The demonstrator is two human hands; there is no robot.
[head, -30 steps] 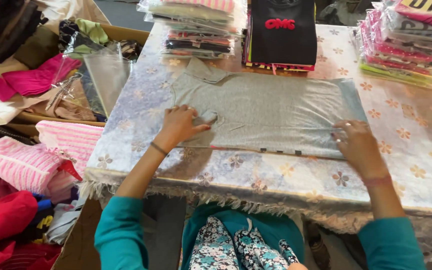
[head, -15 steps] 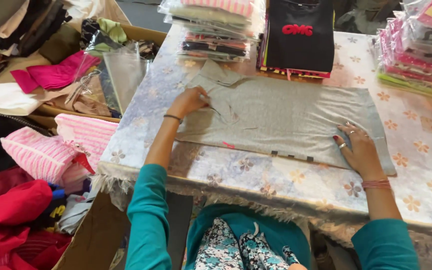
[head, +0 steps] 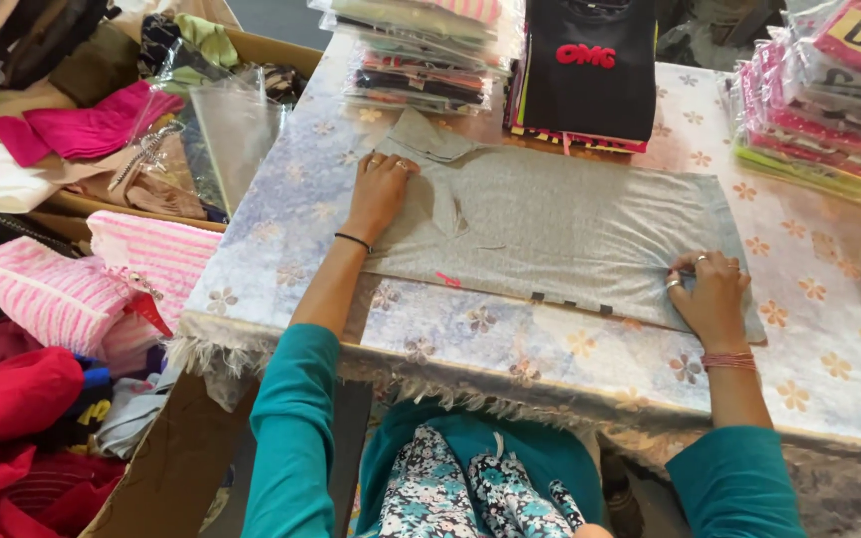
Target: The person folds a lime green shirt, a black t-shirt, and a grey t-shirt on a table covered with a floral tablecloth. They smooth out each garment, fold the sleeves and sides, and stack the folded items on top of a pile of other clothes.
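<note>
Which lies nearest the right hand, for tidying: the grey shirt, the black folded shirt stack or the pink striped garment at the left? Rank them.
From the right hand:
1. Grey shirt, under its fingers.
2. Black folded shirt stack, far table edge.
3. Pink striped garment, off the table, left.

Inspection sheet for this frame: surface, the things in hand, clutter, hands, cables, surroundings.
Surface: table under a pale floral cloth with a fringed front edge.
Things in hand: grey shirt lying flat, folded into a long band, collar end at the left.
Clutter: stacks of bagged garments at the back, a black shirt pile, and more bagged stacks at the right.
Hands: left hand pressed flat near the collar; right hand on the shirt's lower right edge.
Cables: nothing seen.
Surroundings: cardboard box and loose pink striped clothes at the left.
</note>
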